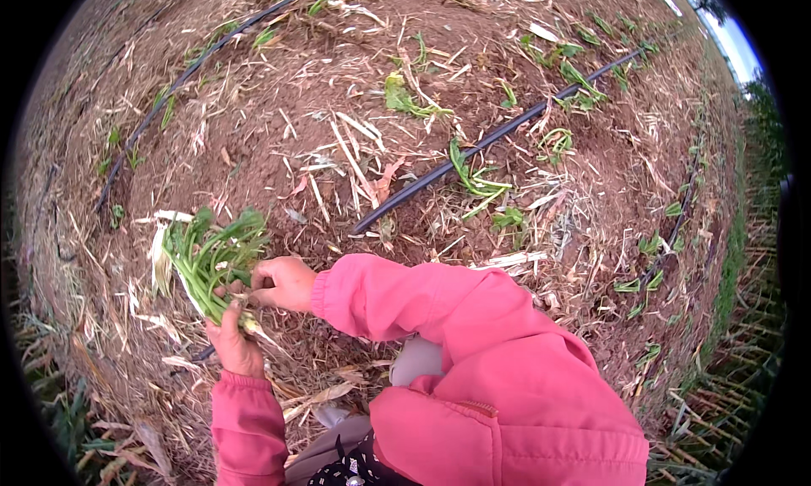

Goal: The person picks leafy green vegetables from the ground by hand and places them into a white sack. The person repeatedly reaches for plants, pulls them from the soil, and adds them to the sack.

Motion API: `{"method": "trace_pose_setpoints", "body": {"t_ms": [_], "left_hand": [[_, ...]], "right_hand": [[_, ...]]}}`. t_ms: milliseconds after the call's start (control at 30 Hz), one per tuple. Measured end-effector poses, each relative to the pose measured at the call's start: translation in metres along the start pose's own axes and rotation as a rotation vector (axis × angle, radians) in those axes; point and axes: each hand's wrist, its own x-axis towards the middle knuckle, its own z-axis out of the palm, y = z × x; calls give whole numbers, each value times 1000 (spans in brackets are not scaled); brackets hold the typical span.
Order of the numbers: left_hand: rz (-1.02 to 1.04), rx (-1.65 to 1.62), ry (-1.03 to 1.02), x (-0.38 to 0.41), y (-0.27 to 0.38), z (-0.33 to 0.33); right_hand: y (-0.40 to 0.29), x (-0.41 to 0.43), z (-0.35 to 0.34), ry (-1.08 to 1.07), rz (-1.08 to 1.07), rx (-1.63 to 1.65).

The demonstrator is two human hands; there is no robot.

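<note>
My left hand (237, 346) grips a bunch of leafy green plants (203, 258) around the lower stems, with the thumb across the front. The leaves fan up and away from me, and the pale stem bases point toward my right. My right hand (286, 284) is at the near right side of the bunch, thumb and forefinger curled together against the stem bases. Whether those fingertips pinch a stem or a root is too small to tell. Both hands are just above the soil. A pale dry husk (161, 258) lies beside the bunch's left edge.
A black drip irrigation pipe (469, 153) crosses the brown soil (272, 144) diagonally; another pipe (190, 71) runs at upper left. Uprooted green plants (472, 175) lie along the pipe. Dry straw and husks (355, 156) litter the ground. My knee (417, 361) is below my right sleeve.
</note>
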Motion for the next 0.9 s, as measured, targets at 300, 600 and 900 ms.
{"method": "trace_pose_setpoints", "body": {"t_ms": [300, 600, 900], "left_hand": [[-224, -72, -49, -18, -55, 43], [-264, -185, -117, -6, -45, 55], [-61, -82, 97, 24, 25, -6]], "right_hand": [[54, -60, -57, -51, -32, 222], [48, -61, -128, 216, 372, 687], [88, -75, -258, 550, 663, 255]]}}
